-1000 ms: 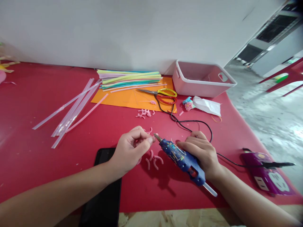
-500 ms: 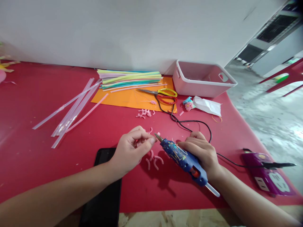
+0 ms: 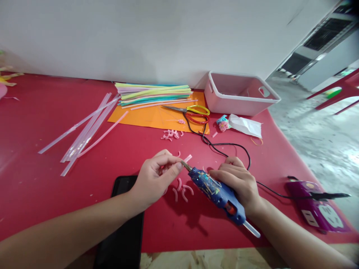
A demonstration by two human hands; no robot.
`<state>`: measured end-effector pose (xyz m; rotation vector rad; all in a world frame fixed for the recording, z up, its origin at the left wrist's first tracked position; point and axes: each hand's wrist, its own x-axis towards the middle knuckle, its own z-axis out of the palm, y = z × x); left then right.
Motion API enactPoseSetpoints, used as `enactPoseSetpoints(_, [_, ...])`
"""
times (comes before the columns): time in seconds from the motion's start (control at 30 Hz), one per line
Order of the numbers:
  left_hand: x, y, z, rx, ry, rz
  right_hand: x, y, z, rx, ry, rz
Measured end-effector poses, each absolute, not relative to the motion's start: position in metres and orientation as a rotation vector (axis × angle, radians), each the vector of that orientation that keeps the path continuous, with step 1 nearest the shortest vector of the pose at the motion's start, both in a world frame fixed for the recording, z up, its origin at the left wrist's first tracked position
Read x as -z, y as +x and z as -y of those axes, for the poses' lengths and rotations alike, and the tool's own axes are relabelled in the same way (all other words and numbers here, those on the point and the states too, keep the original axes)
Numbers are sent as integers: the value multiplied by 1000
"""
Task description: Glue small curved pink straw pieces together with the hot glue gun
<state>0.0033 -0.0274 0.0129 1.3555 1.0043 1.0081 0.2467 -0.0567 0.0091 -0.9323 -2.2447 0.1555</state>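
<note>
My right hand (image 3: 239, 183) is wrapped round the grip of a blue hot glue gun (image 3: 214, 190), with a clear glue stick poking out of its back end. The metal nozzle points up and left, right at the fingertips of my left hand (image 3: 157, 175). Thumb and index finger of that hand are pinched together; what sits between them is mostly hidden. Under and beside my left hand lie several short curved pink pipe cleaner pieces (image 3: 186, 192). A small heap of similar pink pieces (image 3: 171, 134) is farther back on the red table (image 3: 168, 231).
Several coloured pipe cleaners (image 3: 154, 93) and scissors (image 3: 193, 112) rest on orange card (image 3: 140, 119). Clear glue sticks (image 3: 86, 134) lie left. A pink bin (image 3: 238, 104) stands at the back right. The black cord (image 3: 235, 144) runs behind my right hand. A black phone (image 3: 123, 224) lies under my left forearm.
The glue gun has shifted slightly left and down, so its nozzle tip now meets my left fingertips. My left hand has barely moved.
</note>
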Motion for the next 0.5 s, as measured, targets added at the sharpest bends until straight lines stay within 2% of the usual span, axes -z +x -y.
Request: enactPoseSetpoints(0.5, [-14, 4, 28, -1044, 1363, -1022, -10, 251, 56, -134, -995, 2234])
